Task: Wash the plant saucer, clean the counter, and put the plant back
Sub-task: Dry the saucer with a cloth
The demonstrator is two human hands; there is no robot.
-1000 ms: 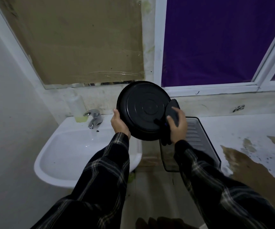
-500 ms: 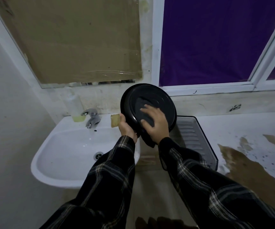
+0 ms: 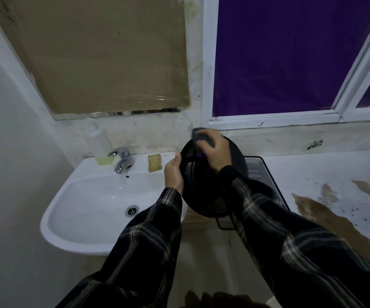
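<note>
A round black plant saucer (image 3: 201, 192) is held upright between the sink and the counter. My left hand (image 3: 173, 174) grips its left rim. My right hand (image 3: 215, 150) presses a dark cloth (image 3: 198, 135) against the saucer's upper edge, fingers curled over the cloth. My right forearm hides part of the saucer's face. No plant is in view.
A white sink (image 3: 73, 210) with a chrome tap (image 3: 123, 162) is on the left; a yellow sponge (image 3: 154, 162) and a soap bottle (image 3: 103, 150) sit on its back ledge. A black drain tray (image 3: 266, 174) lies behind the saucer. The white counter (image 3: 326, 174) bears brown dirt stains (image 3: 326, 216).
My right hand slid the cloth from the saucer's right edge across its face up to the top rim. The saucer dropped lower and turned more edge-on.
</note>
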